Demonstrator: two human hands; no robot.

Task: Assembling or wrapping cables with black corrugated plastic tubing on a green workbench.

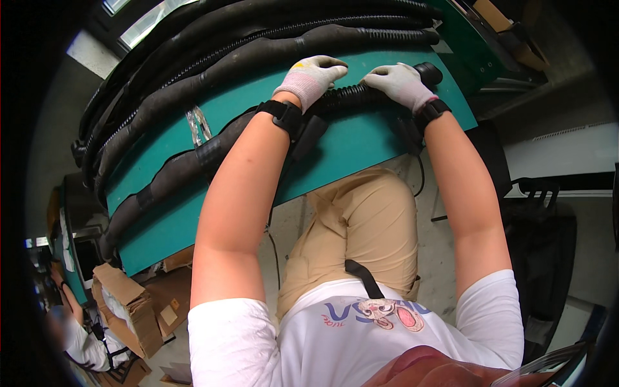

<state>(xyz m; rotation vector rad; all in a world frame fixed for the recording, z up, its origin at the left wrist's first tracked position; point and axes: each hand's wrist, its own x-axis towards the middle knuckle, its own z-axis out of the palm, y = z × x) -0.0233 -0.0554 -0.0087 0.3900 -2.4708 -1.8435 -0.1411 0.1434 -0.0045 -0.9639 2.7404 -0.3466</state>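
A black corrugated hose (351,99) lies across the near part of a green table (361,135). Dark cloth-like wrapping (173,175) covers its left length, and a wide black cuff (429,75) caps its right end. My left hand (313,79), in a pale glove, is above the hose with fingers and thumb drawn together. Farther right, my gloved right hand (401,85) is over the hose near the cuff, its fingertips pinched close to the ribbed surface. Whatever either pinch holds is too small or hidden to make out.
Several more wrapped and ribbed hoses (258,58) curve along the table's far side. Shiny silver strips (198,126) lie between the hoses. Cardboard boxes (129,306) stand at lower left, near another person (90,342). A black chair (538,258) is at right.
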